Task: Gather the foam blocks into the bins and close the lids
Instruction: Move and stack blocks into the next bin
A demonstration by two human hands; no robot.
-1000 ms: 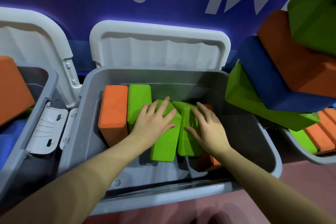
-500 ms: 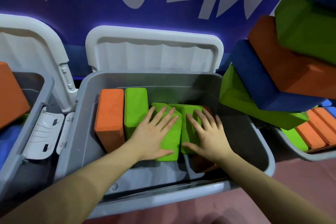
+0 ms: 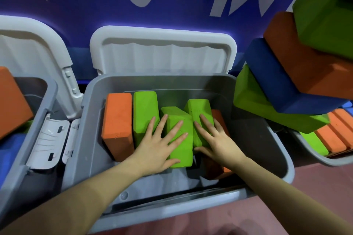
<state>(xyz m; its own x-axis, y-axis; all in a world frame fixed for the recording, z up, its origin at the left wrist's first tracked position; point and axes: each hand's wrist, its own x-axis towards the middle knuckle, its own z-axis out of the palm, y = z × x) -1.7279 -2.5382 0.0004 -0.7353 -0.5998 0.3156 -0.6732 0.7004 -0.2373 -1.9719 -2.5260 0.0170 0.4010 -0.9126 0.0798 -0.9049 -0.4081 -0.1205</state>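
In the grey plastic bin [image 3: 91,139], lid [image 3: 162,53] propped open, our left hand [image 3: 158,149] and right hand [image 3: 215,143] lie flat, fingers straight, grip open, each pressing a green block [image 3: 181,139]. The matte foam bricks stand on edge beside an orange block [image 3: 117,122], long axes running away from us.

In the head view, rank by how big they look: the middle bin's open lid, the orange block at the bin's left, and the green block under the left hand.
1. Open lid, clearly largest.
2. Orange block and green block under the left hand look alike; the hand covers part, so unranked.
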